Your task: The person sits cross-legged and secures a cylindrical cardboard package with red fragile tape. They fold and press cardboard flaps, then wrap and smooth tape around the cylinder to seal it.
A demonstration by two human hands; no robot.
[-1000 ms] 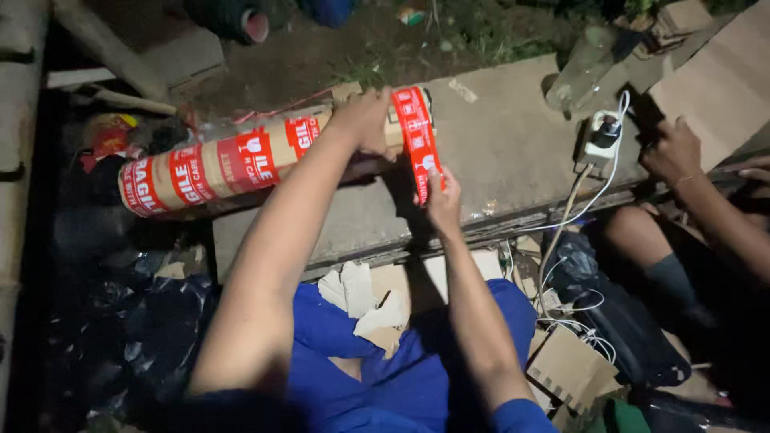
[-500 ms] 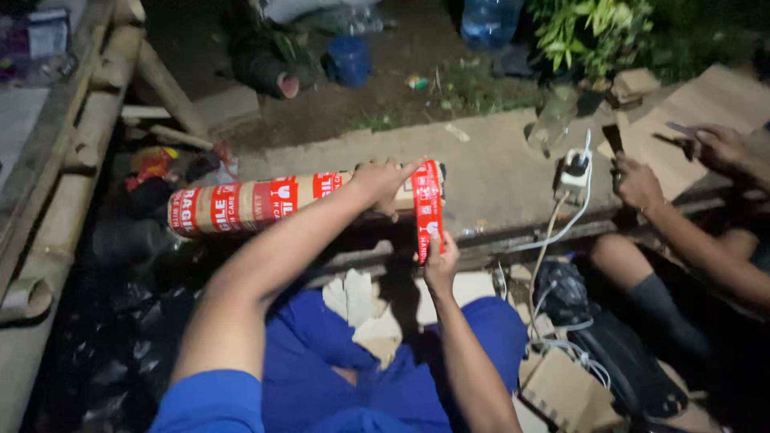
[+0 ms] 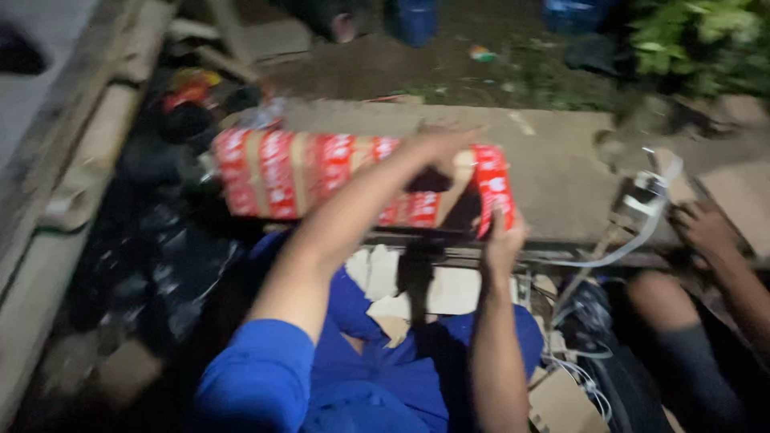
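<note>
1. We saw a long cardboard roll [image 3: 321, 180] wrapped in bands of red-and-white tape, lying crosswise on a concrete slab surface [image 3: 561, 172], its right end near the slab's front edge.
2. Our left hand [image 3: 445, 144] lay over the top of the roll near its right end, fingers spread across it and pressing down rather than closing round it; blur kept us from telling how firmly it gripped.
3. Our right hand [image 3: 501, 236] was just below the roll's right end, pinching a strip of the red-and-white tape [image 3: 493, 188] that ran down over the end and past the slab edge.
4. Another person's hand [image 3: 706, 228] rested well to the right, beside a white plug block with white cable [image 3: 642, 212]; whether it held anything, we could not tell.
5. Flattened cardboard pieces [image 3: 449, 289] lay below the slab, between our knees.
6. We judged the likeliest trouble to be the roll turning or sliding off the front edge, since only a flat palm steadied it while the strip pulled downward.
7. We also thought the strip could fold onto itself or crease, because it hung free between roll and fingers.
8. The dim light and the camera's motion made the tape's edge hard to follow, so a skewed band seemed possible.
9. The white cable trailed close to our right forearm and might snag on it.
</note>
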